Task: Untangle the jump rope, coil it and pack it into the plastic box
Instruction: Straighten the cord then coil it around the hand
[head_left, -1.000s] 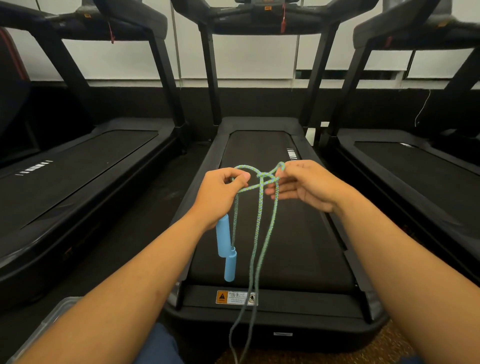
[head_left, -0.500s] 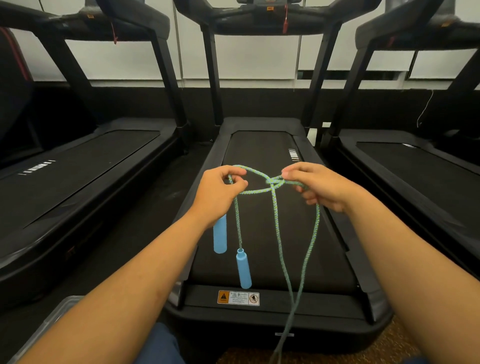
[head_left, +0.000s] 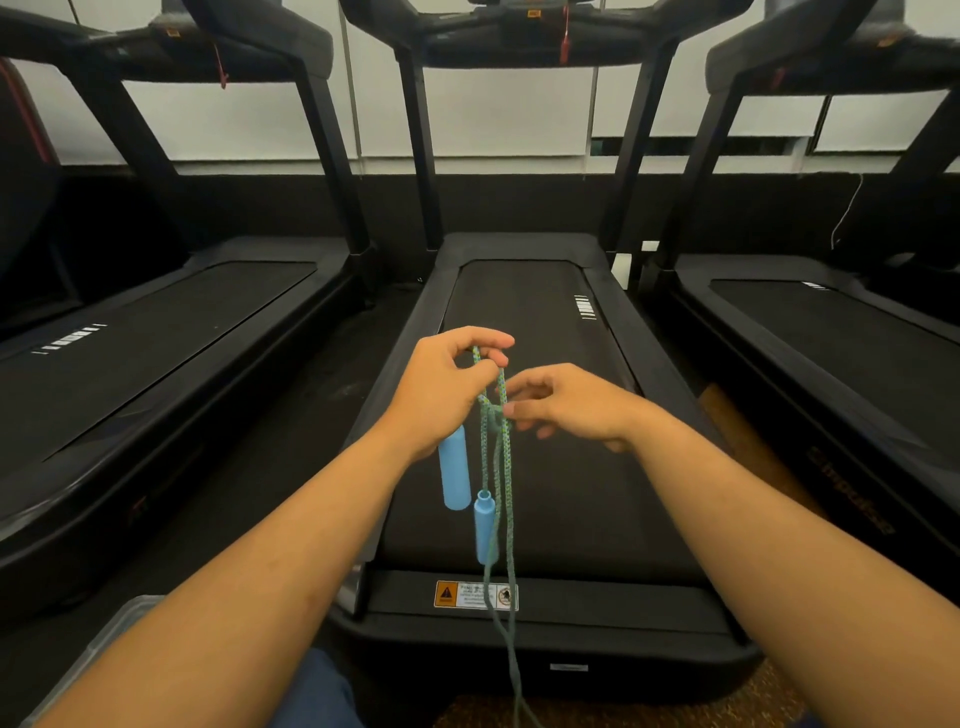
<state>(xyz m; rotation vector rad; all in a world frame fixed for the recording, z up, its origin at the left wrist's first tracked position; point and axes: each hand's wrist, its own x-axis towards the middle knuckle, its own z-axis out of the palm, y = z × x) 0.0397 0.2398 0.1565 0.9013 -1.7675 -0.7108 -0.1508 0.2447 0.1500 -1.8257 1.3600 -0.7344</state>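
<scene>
A green-blue braided jump rope (head_left: 501, 467) hangs in front of me over the middle treadmill. My left hand (head_left: 441, 389) pinches the top of a rope loop and also holds one light-blue handle (head_left: 454, 473) against the palm. A knot (head_left: 493, 415) sits just below that hand. My right hand (head_left: 571, 402) touches the knot with its fingertips, fingers loosely curled. The second blue handle (head_left: 484, 527) dangles free beneath. Rope strands run down past my knee and out of view. A corner of the clear plastic box (head_left: 111, 636) shows at lower left, mostly hidden by my left arm.
Three black treadmills stand side by side; the middle one (head_left: 545, 467) lies straight ahead with a warning sticker (head_left: 475, 594) at its near end. Dark floor gaps separate them. My knee in blue cloth (head_left: 311, 691) is at the bottom.
The hands came together: the left rose slightly with the loop, the right let the spread strand go and moved in to the knot. The rope now hangs in one narrow bundle.
</scene>
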